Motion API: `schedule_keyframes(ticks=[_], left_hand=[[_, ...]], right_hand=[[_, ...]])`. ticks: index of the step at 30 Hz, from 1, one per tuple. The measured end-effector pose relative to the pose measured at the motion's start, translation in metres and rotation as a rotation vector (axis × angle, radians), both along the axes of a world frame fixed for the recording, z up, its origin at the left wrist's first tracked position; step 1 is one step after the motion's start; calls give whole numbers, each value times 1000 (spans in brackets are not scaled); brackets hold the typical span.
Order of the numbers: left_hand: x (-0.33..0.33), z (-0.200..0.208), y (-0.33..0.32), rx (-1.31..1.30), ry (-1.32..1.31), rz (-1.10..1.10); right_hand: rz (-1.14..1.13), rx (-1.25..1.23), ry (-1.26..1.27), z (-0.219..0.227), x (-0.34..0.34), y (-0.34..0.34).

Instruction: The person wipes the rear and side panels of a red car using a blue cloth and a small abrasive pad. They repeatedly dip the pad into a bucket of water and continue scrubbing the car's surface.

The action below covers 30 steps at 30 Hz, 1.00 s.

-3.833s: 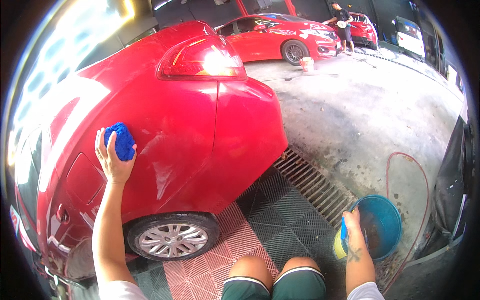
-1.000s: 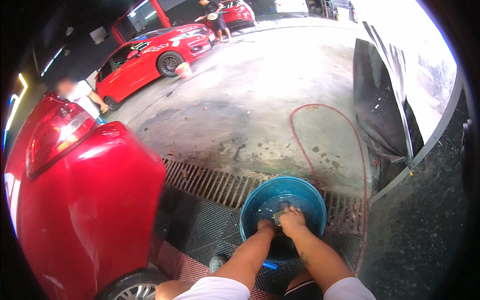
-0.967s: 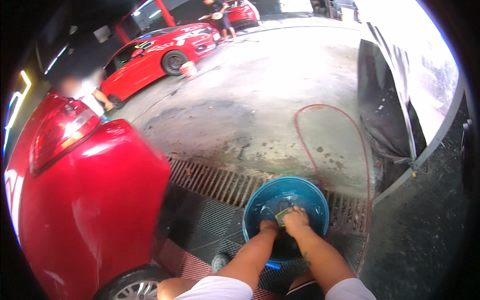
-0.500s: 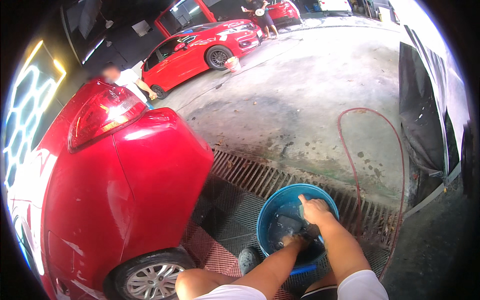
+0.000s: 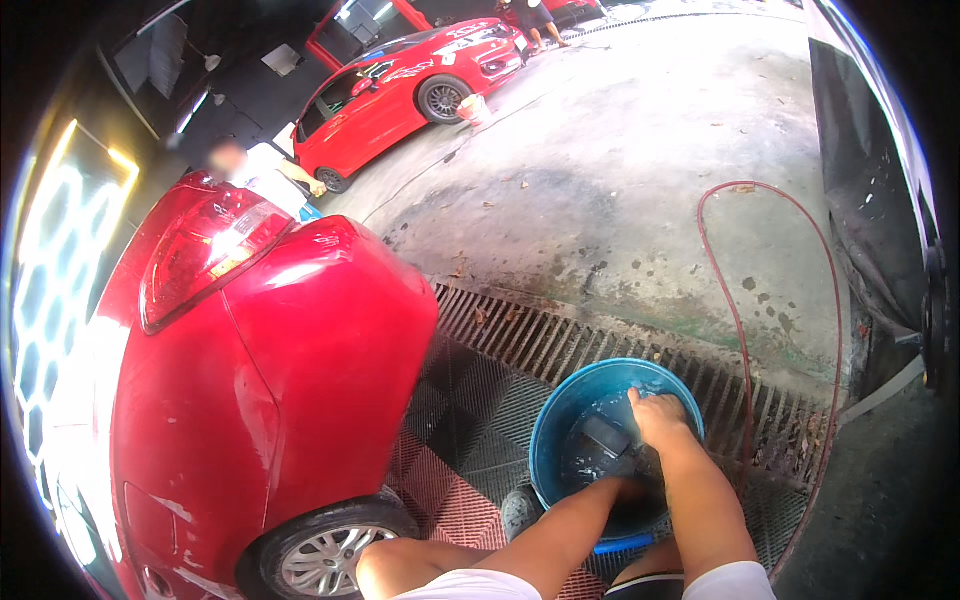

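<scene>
Your round teal bucket (image 5: 556, 420) stands upright just in front of you, open at the top, its bright blue handle grip (image 5: 622, 544) low on the side nearest you. Inside, dark water (image 5: 577, 455) shows white flecks, and a dark grey, block-shaped piece (image 5: 605, 435) sits slanted near the middle.

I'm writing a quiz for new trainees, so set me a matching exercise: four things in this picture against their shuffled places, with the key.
1. right hand
2. hose
3. small reddish bucket
4. metal grate

A. beside the far red car's front wheel
B. between the tiles and the concrete
C. at the teal bucket
D. looped on the concrete

Pairs: 1-C, 2-D, 3-A, 4-B
</scene>
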<state>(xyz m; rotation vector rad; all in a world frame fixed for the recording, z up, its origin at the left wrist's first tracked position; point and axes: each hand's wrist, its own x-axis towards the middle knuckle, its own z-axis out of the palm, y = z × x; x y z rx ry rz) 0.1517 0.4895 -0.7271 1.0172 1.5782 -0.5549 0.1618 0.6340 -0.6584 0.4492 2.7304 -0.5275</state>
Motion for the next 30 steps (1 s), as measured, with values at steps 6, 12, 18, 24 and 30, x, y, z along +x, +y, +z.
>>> schedule_keyframes(ticks=[6, 12, 18, 24, 30], left_hand=[[-4, -20, -7, 2, 21, 85], [0, -41, -15, 60, 116, 183], [-4, -71, -21, 142, 302, 300], [-18, -103, -34, 124, 153, 335], [-4, -72, -16, 104, 116, 242]], right_hand=[[-47, 54, -12, -24, 1, -3], [-60, -24, -93, -28, 4, 0], [-87, -17, -93, -25, 2, 3], [-105, -74, -89, -3, -6, -3], [-116, -76, -83, -27, 1, 0]])
